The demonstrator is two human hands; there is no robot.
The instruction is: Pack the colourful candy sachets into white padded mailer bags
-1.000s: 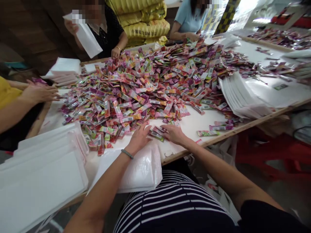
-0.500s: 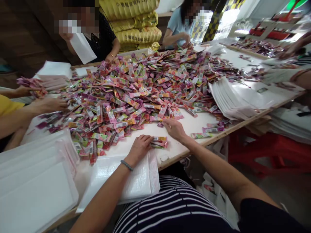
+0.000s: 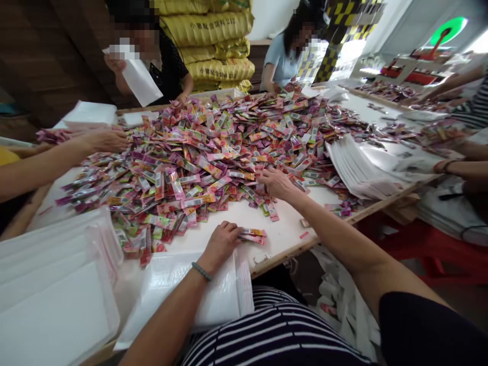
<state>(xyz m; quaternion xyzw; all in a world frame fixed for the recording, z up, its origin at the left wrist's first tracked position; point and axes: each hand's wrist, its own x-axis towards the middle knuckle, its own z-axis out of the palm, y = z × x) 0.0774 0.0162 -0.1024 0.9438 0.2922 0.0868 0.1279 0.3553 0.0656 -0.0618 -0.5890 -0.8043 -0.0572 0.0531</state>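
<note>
Close to the table's near edge, my left hand (image 3: 221, 245) is closed around a small bunch of snack sachets (image 3: 253, 235), pink and orange, whose ends stick out to the right. My right hand (image 3: 280, 184) reaches to the near side of a large pile of sachets (image 3: 213, 137), fingers stretched out and touching the packets. Whether any sachet lies under those fingertips is hidden. Beneath my left forearm lies a white bubble mailer (image 3: 171, 279) with a pinkish strip along its right side.
Stacked white mailers stand on the left (image 3: 49, 300), and another fanned stack (image 3: 362, 170) sits at the right. Co-workers' arms (image 3: 57, 162) reach in from the left and right; two people sit across the table (image 3: 282, 239). Yellow sacks (image 3: 213, 30) are piled behind. A red stool (image 3: 438, 249) stands lower right.
My right hand has moved forward to the pile, and loose sachets near the right edge have shifted away. The left hand keeps its bunch. A co-worker's arm at left reaches farther over the pile.
</note>
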